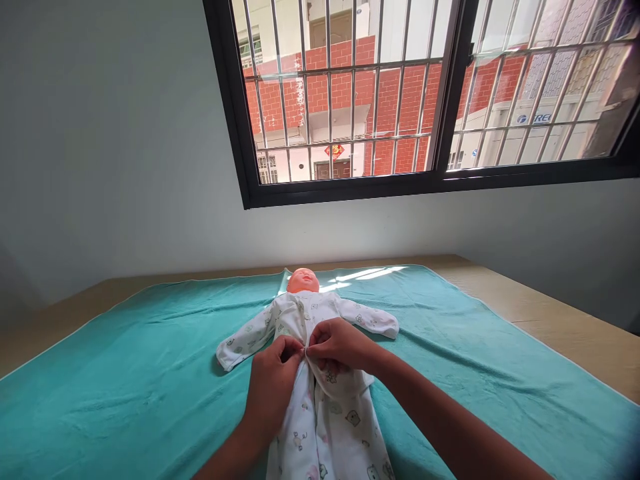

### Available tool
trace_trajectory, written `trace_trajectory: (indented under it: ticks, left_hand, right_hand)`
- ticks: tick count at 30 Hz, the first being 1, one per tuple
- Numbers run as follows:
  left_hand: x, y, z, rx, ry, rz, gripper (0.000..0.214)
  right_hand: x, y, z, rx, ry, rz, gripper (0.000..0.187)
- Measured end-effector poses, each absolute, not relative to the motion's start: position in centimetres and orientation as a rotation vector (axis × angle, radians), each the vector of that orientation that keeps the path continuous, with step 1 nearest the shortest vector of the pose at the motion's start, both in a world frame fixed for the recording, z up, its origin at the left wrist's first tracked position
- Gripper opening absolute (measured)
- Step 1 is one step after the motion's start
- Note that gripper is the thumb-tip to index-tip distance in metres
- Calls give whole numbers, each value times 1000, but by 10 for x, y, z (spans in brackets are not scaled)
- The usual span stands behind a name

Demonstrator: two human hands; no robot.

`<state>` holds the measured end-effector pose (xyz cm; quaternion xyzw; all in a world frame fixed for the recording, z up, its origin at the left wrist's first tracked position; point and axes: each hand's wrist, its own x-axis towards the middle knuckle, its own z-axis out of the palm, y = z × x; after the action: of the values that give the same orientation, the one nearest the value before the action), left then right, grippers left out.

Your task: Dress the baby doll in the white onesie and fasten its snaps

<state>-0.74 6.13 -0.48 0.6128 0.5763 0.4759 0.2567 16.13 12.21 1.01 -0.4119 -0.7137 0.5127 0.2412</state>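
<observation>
A baby doll lies on its back on a teal towel, head toward the window. It wears a white printed romper with both sleeves spread out. My left hand pinches the left front edge of the romper at the doll's belly. My right hand pinches the facing edge, fingers closed on the cloth. The two hands meet at the front opening, thumbs almost touching.
The towel covers a wooden table that stands against a grey wall. A black-framed barred window is above, with a red brick building outside. Bare wood shows along the table's right and far edges.
</observation>
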Motion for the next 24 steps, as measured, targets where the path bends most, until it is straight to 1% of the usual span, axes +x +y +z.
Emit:
trace_trajectory:
  ticks: [12, 19, 24]
  left_hand:
    - [-5, 59, -7, 1615, 1563, 1334, 13]
    - [-4, 56, -10, 1696, 1551, 1360, 15]
    - [-8, 60, -10, 1591, 1505, 1340, 13]
  right_hand:
    - [159, 122, 9, -1139, -1969, 1391, 9]
    - [154, 120, 9, -1152, -1961, 1360, 6]
    - [153, 118, 10, -1181, -1888, 1373, 7]
